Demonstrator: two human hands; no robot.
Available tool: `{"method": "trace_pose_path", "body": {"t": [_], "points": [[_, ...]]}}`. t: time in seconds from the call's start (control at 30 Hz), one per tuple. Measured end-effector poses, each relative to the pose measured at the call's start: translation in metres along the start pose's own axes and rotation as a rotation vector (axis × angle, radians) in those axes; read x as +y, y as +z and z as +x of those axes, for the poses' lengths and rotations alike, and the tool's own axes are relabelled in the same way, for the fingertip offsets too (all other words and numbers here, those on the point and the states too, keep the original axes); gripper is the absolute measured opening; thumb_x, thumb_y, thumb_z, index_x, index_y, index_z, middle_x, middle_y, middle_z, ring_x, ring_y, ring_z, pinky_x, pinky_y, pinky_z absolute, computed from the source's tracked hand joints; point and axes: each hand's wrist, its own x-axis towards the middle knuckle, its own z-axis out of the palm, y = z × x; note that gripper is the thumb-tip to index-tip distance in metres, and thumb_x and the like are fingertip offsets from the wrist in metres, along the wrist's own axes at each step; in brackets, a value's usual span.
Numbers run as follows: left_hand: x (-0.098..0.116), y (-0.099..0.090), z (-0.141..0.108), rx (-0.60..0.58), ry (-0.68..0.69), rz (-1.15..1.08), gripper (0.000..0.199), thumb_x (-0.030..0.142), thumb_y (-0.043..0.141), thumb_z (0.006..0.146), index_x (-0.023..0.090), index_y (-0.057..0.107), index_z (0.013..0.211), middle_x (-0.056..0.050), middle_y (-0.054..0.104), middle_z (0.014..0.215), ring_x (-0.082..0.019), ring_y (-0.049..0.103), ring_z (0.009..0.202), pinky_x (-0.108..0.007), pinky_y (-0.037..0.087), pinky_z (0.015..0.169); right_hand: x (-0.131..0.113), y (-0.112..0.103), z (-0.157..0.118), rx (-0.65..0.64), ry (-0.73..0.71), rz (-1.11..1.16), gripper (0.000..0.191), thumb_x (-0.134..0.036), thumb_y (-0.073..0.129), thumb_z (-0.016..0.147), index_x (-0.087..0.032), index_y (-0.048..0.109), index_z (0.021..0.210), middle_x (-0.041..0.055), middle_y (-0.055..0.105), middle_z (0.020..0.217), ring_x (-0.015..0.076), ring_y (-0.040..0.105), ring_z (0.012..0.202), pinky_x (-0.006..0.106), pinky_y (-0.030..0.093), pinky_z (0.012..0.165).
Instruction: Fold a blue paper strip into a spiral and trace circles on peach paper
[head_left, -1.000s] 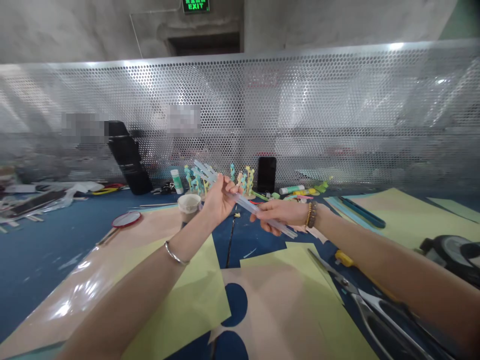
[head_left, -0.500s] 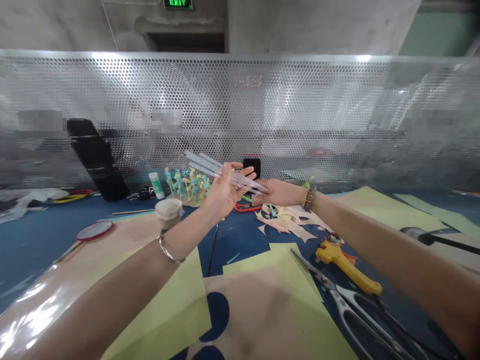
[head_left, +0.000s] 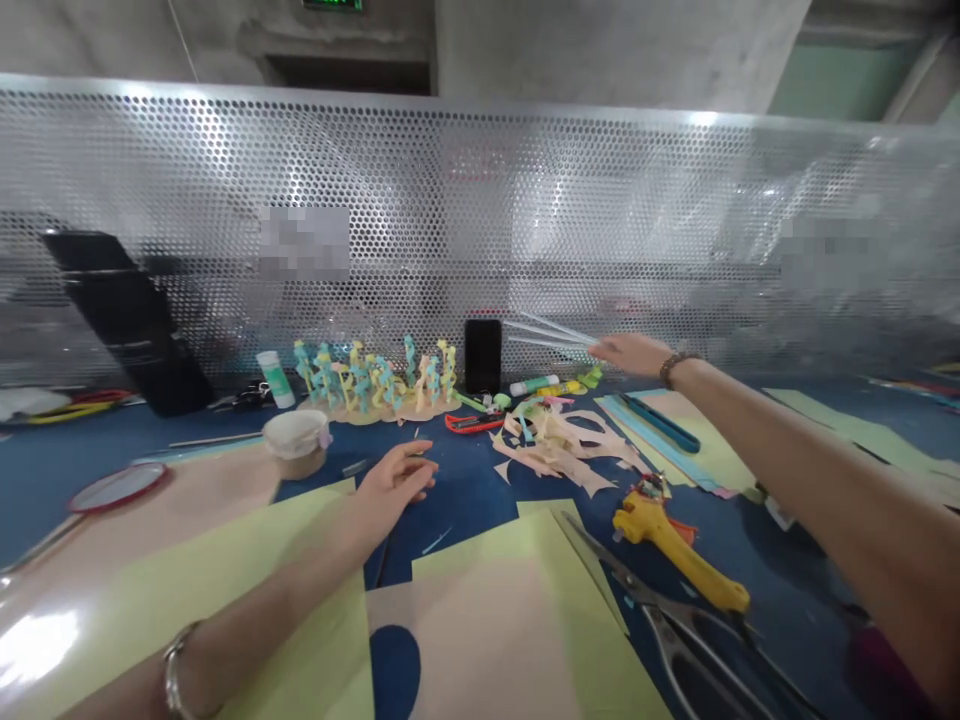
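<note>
Several thin translucent glue sticks (head_left: pixel 551 330) stick out to the left from my right hand (head_left: pixel 634 354), whose fingers are closed round their ends above the back of the table. My left hand (head_left: pixel 397 485) is empty, its fingers loosely bent and apart, over the blue table by the edge of a yellow-green paper sheet (head_left: pixel 300 570). Between the hands lie curled paper scraps (head_left: pixel 566 440) and a red box cutter (head_left: pixel 472 424). Behind the left hand, twisted blue and yellow paper pieces (head_left: pixel 360 375) stand on a pale base.
A paper cup (head_left: pixel 296 445) and a red-rimmed magnifying glass (head_left: pixel 120 488) are at left. Large scissors (head_left: pixel 652 600) and a yellow glue gun (head_left: pixel 679 545) lie at right. A phone (head_left: pixel 483 355) leans before a perforated metal screen (head_left: pixel 420 200). A capped glue tube (head_left: pixel 275 380) stands behind the cup.
The glue sticks, earlier between both hands, are now in my right hand alone, which has moved right. My left hand has let go and dropped down and left. The view has shifted slightly.
</note>
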Motion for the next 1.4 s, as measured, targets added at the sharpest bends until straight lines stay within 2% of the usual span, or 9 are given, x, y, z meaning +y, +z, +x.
{"method": "trace_pose_path", "body": {"t": [0.23, 0.43, 0.5, 0.6, 0.67, 0.8, 0.97, 1.13, 1.4], "points": [[-0.004, 0.0, 0.003, -0.004, 0.069, 0.124, 0.034, 0.037, 0.062, 0.078, 0.021, 0.058, 0.107, -0.006, 0.066, 0.091, -0.017, 0.063, 0.075, -0.027, 0.047, 0.065, -0.029, 0.029, 0.002, 0.059, -0.052, -0.041, 0.044, -0.06, 0.044, 0.082, -0.019, 0.055, 0.07, 0.0076, 0.059, 0.068, 0.0208, 0.055, 0.066, 0.026, 0.028, 0.054], [-0.007, 0.006, -0.007, -0.176, 0.133, -0.134, 0.078, 0.036, 0.074, 0.068, 0.034, 0.035, 0.135, -0.008, 0.049, 0.13, -0.021, 0.058, 0.1, -0.03, 0.05, 0.078, -0.139, 0.041, -0.026, -0.086, -0.418, 0.131, 0.049, -0.062, 0.035, 0.087, -0.02, 0.058, 0.077, 0.0012, 0.062, 0.068, 0.0129, 0.055, 0.06, 0.022, 0.031, 0.052], [-0.007, 0.008, -0.01, -0.286, 0.094, -0.291, 0.08, 0.042, 0.075, 0.065, 0.035, 0.037, 0.135, -0.007, 0.058, 0.113, -0.017, 0.06, 0.079, -0.024, 0.051, 0.059, -0.178, 0.047, -0.044, -0.148, -0.555, 0.155, 0.051, -0.069, 0.042, 0.079, -0.021, 0.061, 0.078, 0.0011, 0.063, 0.069, 0.0139, 0.056, 0.061, 0.022, 0.031, 0.051], [-0.005, 0.01, -0.01, -0.21, -0.06, -0.465, 0.049, 0.047, 0.065, 0.075, 0.025, 0.058, 0.117, -0.001, 0.058, 0.07, -0.008, 0.049, 0.051, -0.016, 0.039, 0.04, -0.207, 0.048, -0.053, -0.257, -0.767, 0.146, 0.052, -0.068, 0.045, 0.078, -0.02, 0.065, 0.084, 0.0041, 0.066, 0.074, 0.0167, 0.058, 0.064, 0.024, 0.033, 0.05], [-0.003, 0.01, -0.006, -0.097, -0.169, -0.524, 0.031, 0.041, 0.057, 0.083, 0.017, 0.067, 0.098, 0.001, 0.053, 0.061, -0.006, 0.046, 0.046, -0.014, 0.039, 0.038, -0.2, 0.042, -0.038, -0.4, -0.769, 0.163, 0.048, -0.064, 0.045, 0.081, -0.023, 0.066, 0.092, 0.0013, 0.069, 0.079, 0.014, 0.061, 0.067, 0.021, 0.039, 0.054], [-0.002, 0.009, 0.001, 0.006, -0.283, -0.552, 0.025, 0.026, 0.049, 0.089, 0.011, 0.068, 0.092, 0.0, 0.054, 0.062, -0.005, 0.049, 0.047, -0.014, 0.042, 0.04, -0.141, 0.031, 0.022, -0.254, -0.512, 0.055, 0.048, -0.043, 0.021, 0.098, -0.021, 0.062, 0.11, 0.0052, 0.066, 0.107, 0.015, 0.062, 0.092, 0.023, 0.044, 0.077], [-0.003, 0.008, 0.002, -0.043, -0.319, -0.551, 0.027, 0.027, 0.049, 0.089, 0.009, 0.067, 0.097, 0.0, 0.054, 0.059, -0.005, 0.048, 0.045, -0.012, 0.04, 0.037, -0.087, 0.058, 0.067, -0.177, -0.32, -0.191, 0.03, -0.036, 0.051, 0.09, -0.017, 0.056, 0.113, 0.0084, 0.059, 0.114, 0.0196, 0.059, 0.097, 0.041, 0.048, 0.084], [-0.003, 0.007, 0.002, -0.038, -0.34, -0.567, 0.027, 0.028, 0.049, 0.09, 0.009, 0.067, 0.098, 0.0, 0.054, 0.059, -0.005, 0.049, 0.046, -0.012, 0.041, 0.038, -0.085, 0.093, 0.071, -0.107, -0.407, -0.384, 0.028, -0.033, 0.053, 0.09, -0.017, 0.056, 0.112, 0.0079, 0.058, 0.114, 0.0197, 0.058, 0.098, 0.041, 0.049, 0.084], [-0.004, 0.008, 0.004, -0.043, -0.35, -0.566, 0.028, 0.029, 0.049, 0.09, 0.009, 0.067, 0.097, 0.001, 0.054, 0.059, -0.004, 0.049, 0.045, -0.012, 0.041, 0.039, -0.096, 0.1, 0.086, 0.08, -0.716, -0.596, 0.019, -0.028, 0.054, 0.088, -0.014, 0.06, 0.1, 0.0069, 0.06, 0.109, 0.0217, 0.054, 0.105, 0.046, 0.042, 0.091]]}}
